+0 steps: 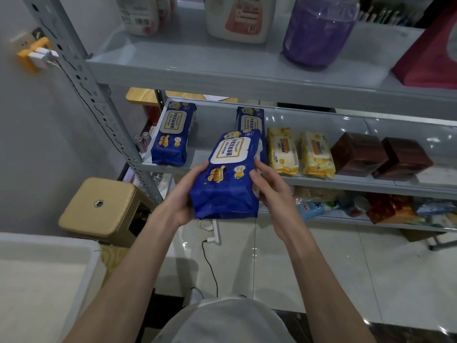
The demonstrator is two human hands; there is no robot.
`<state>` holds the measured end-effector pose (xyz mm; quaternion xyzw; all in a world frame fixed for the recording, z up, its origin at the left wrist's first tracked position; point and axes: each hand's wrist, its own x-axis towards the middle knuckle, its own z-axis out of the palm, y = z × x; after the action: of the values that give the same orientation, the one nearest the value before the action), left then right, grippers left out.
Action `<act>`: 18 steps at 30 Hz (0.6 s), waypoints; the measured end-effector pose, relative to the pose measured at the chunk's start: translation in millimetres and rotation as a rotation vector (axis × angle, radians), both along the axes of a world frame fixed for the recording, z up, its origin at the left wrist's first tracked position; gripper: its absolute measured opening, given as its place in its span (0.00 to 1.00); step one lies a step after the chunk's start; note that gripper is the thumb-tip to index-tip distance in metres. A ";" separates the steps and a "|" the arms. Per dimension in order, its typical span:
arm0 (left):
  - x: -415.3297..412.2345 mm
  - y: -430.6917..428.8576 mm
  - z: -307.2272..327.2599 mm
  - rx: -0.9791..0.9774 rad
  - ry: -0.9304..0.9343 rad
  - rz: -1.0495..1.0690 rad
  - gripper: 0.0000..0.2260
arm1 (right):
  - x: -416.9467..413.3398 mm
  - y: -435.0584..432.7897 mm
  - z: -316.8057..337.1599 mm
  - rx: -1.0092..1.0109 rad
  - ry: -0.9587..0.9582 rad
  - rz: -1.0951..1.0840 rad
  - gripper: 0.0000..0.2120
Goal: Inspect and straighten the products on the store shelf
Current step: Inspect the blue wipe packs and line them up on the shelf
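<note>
I hold a blue wipes pack (228, 177) with a white label in front of the middle shelf (371, 183). My left hand (184, 196) grips its left side and my right hand (268, 186) grips its right side. Another blue pack (173, 133) lies on the shelf at the left. A third blue pack (249, 118) sits behind the held one, partly hidden. To the right lie two yellow wipes packs (283, 151) (317, 154) and two dark brown boxes (358, 154) (403, 158).
The upper shelf (197, 68) carries white bottles (241, 18), a purple jar (319, 30) and a red bag (432, 58). Assorted goods fill the lower shelf (371, 206). A tan stool (101, 209) stands left; a power strip (215, 231) lies on the floor.
</note>
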<state>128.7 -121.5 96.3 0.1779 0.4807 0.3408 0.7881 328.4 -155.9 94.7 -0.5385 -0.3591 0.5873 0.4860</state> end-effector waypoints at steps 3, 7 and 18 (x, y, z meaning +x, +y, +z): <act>0.1 1.0 -1.3 0.021 0.002 0.002 0.15 | 2.0 2.6 -3.7 -0.032 -0.015 0.008 0.26; 3.1 5.5 -3.1 0.194 0.137 -0.013 0.21 | 7.1 5.6 -6.8 -0.097 -0.052 0.020 0.21; 17.6 -9.4 -11.2 0.530 0.390 -0.050 0.34 | -0.9 13.9 -7.1 -0.103 -0.095 -0.062 0.40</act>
<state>146.2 -130.9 85.1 0.4505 0.5128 0.3942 0.6154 327.5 -142.0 87.6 -0.6009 -0.3339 0.5635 0.4581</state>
